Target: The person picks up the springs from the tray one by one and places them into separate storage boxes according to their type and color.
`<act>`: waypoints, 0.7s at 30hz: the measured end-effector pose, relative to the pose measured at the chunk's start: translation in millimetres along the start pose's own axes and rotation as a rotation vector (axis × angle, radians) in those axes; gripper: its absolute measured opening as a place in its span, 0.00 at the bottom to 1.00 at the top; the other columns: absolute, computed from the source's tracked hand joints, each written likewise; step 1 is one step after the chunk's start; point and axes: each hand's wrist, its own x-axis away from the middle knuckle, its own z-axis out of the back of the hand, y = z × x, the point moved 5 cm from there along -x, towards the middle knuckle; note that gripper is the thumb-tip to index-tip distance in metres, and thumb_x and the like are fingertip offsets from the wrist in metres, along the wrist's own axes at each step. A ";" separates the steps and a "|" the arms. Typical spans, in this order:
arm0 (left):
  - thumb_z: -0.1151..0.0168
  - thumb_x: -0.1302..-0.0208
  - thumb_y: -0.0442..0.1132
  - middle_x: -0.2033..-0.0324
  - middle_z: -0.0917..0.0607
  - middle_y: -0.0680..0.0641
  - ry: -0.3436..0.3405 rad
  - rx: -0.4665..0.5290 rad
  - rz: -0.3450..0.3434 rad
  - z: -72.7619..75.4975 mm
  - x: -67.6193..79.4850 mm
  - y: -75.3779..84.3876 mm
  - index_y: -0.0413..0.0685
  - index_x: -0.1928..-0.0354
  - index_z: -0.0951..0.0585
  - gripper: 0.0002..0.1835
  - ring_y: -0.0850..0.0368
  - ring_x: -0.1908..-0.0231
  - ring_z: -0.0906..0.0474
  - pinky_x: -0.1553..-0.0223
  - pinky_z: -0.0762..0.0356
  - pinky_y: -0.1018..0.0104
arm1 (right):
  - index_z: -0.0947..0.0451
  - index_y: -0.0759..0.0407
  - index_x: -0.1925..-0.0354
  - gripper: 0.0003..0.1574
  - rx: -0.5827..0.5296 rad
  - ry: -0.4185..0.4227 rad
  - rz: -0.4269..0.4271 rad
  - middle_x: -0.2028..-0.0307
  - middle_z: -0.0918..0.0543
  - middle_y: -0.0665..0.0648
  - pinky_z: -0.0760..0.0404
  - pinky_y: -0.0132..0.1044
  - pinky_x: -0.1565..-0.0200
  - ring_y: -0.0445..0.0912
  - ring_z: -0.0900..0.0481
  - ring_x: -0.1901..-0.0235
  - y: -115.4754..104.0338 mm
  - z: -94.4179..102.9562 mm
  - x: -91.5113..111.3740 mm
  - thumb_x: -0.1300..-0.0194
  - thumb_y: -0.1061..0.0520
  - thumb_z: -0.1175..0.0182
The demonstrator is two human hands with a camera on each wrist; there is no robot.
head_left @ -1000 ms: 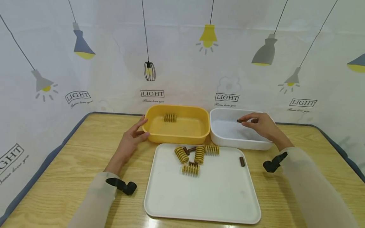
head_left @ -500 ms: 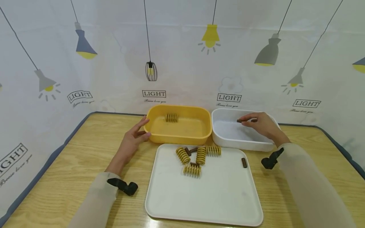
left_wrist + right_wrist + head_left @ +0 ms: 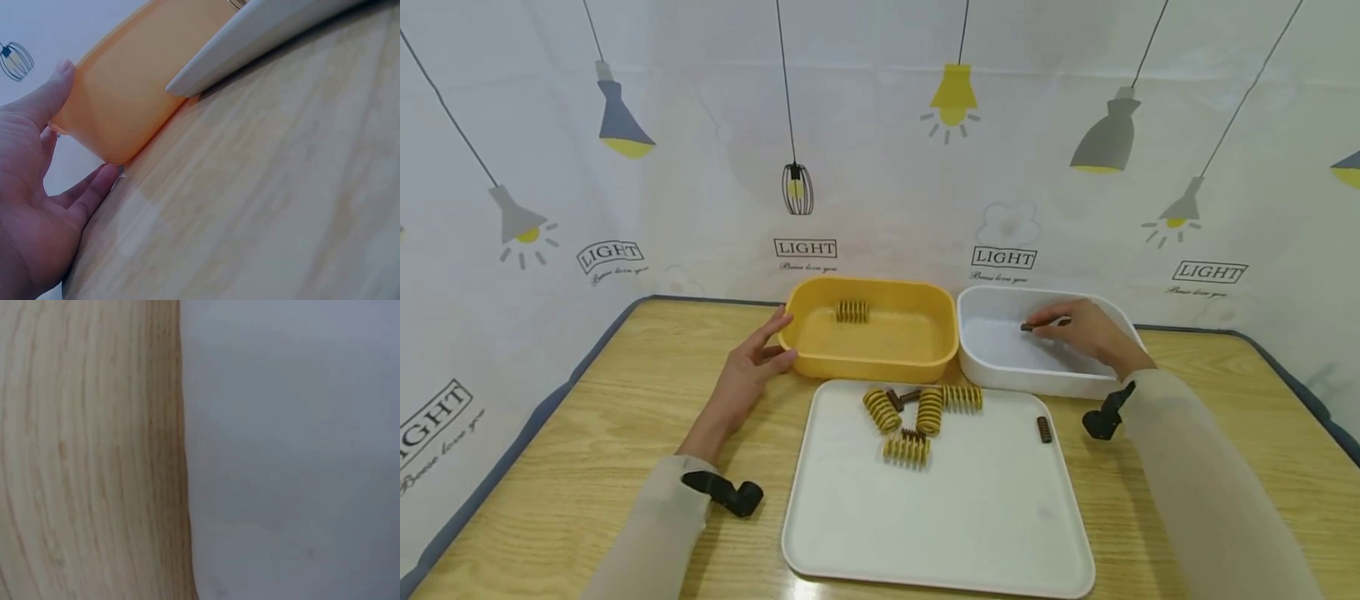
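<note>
In the head view my right hand (image 3: 1078, 332) reaches into the white bin (image 3: 1037, 380), pinching a small brown spring (image 3: 1026, 327) between thumb and fingertips. A bit of another brown piece (image 3: 1064, 321) shows by the fingers, mostly hidden. My left hand (image 3: 751, 369) rests against the left end of the yellow bin (image 3: 865, 367), fingers extended. The left wrist view has the thumb (image 3: 55, 94) at that bin's rim and other fingertips low at its base. One yellow spring (image 3: 852, 312) lies inside the yellow bin. The right wrist view holds only the white bin's wall (image 3: 287, 425) and wood.
A white tray (image 3: 940, 525) lies in front of the bins. Near its back edge sit several yellow springs (image 3: 929, 411) with small brown springs (image 3: 910, 397) among them. One brown spring (image 3: 1044, 430) is by the tray's right edge. A printed cloth (image 3: 880, 167) stands behind the bins.
My right hand has lowered slightly into the white bin, carrying the pinched brown spring down. The left hand keeps its place at the yellow bin. The head view has shifted a little.
</note>
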 end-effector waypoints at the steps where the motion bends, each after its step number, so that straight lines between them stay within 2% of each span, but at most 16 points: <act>1: 0.41 0.33 0.33 0.27 0.47 0.56 -0.002 0.001 0.001 -1.0 1.2 3.0 0.44 0.29 0.37 0.31 0.42 0.46 0.29 0.52 0.24 0.73 | 0.16 0.53 0.52 0.15 0.003 -0.003 -0.005 0.49 0.18 0.58 0.26 0.50 0.48 0.53 0.26 0.47 0.8 -0.8 -0.6 0.36 0.53 0.36; 4: 0.42 0.33 0.32 0.27 0.48 0.53 -0.004 -0.002 0.003 -3.6 4.4 10.7 0.42 0.29 0.37 0.31 0.42 0.46 0.30 0.51 0.24 0.73 | 0.15 0.55 0.52 0.14 0.011 -0.012 -0.010 0.49 0.18 0.59 0.26 0.50 0.49 0.54 0.26 0.48 1.7 -3.4 -2.4 0.36 0.53 0.36; 8: 0.42 0.33 0.32 0.27 0.47 0.53 -0.001 0.000 -0.004 -3.1 5.0 11.2 0.42 0.30 0.37 0.31 0.42 0.46 0.30 0.52 0.24 0.73 | 0.15 0.57 0.53 0.15 0.019 -0.017 -0.005 0.49 0.19 0.61 0.26 0.50 0.50 0.55 0.26 0.49 0.3 -5.5 -4.3 0.37 0.54 0.35; 15: 0.40 0.33 0.34 0.27 0.47 0.60 0.004 0.009 -0.011 3.8 -3.9 -10.9 0.47 0.29 0.36 0.31 0.44 0.46 0.29 0.51 0.24 0.72 | 0.15 0.59 0.54 0.14 0.022 -0.032 -0.009 0.51 0.18 0.62 0.28 0.50 0.49 0.55 0.26 0.49 -0.6 -7.7 -3.8 0.37 0.56 0.36; 18: 0.40 0.34 0.36 0.28 0.46 0.62 0.005 -0.002 -0.010 4.3 -5.5 -13.6 0.48 0.29 0.36 0.31 0.45 0.45 0.29 0.51 0.24 0.72 | 0.16 0.60 0.53 0.14 0.014 -0.036 -0.023 0.50 0.19 0.63 0.29 0.51 0.48 0.56 0.27 0.48 0.8 -7.9 -3.2 0.37 0.56 0.36; 21: 0.41 0.33 0.33 0.27 0.46 0.60 0.003 0.014 -0.013 3.4 -3.9 -10.7 0.46 0.29 0.36 0.31 0.43 0.46 0.30 0.52 0.24 0.73 | 0.16 0.60 0.53 0.14 0.011 -0.037 -0.034 0.50 0.19 0.62 0.28 0.51 0.47 0.55 0.27 0.48 2.8 -8.5 -4.1 0.37 0.56 0.36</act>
